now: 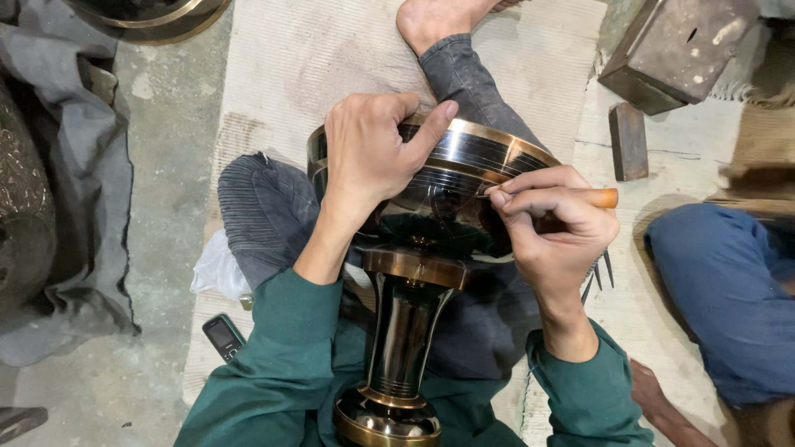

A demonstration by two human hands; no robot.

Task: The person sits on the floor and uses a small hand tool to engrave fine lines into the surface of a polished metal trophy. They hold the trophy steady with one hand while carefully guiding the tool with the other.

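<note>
Item: large dark metal goblet-shaped vessel (439, 207) with brass-coloured bands, lying on its side across the person's lap, bowl away from the body, stem and round foot (387, 418) toward the chest; what the bowl holds cannot be told, its mouth faces away

Left hand (368, 153): closed over the bowl's upper rim, fingers curled on top, thumb stretched along the brass band

Right hand (551, 228): clenched around a thin tool with an orange-brown wooden handle (600, 198), tip pressed to the bowl's dark side just below the rim band

Beneath: woven pale mat (298, 58) on a concrete floor; the person's grey-trousered knee (265, 207) and bare foot (431, 16) rest on it

Surroundings: small dark mobile phone (224, 335) on the mat by the left elbow; white cloth (217, 269) tucked under the knee; grey cloth (91, 165) heaped at the left; rim of another brass-edged vessel (153, 16) at the top edge; worn metal block (675, 54) and small rusty brick-shaped piece (628, 141) at upper right; metal prongs (600, 273) showing just behind the right hand

Nearby: another person's blue-trousered leg (725, 298) at right, well apart from the vessel
</note>
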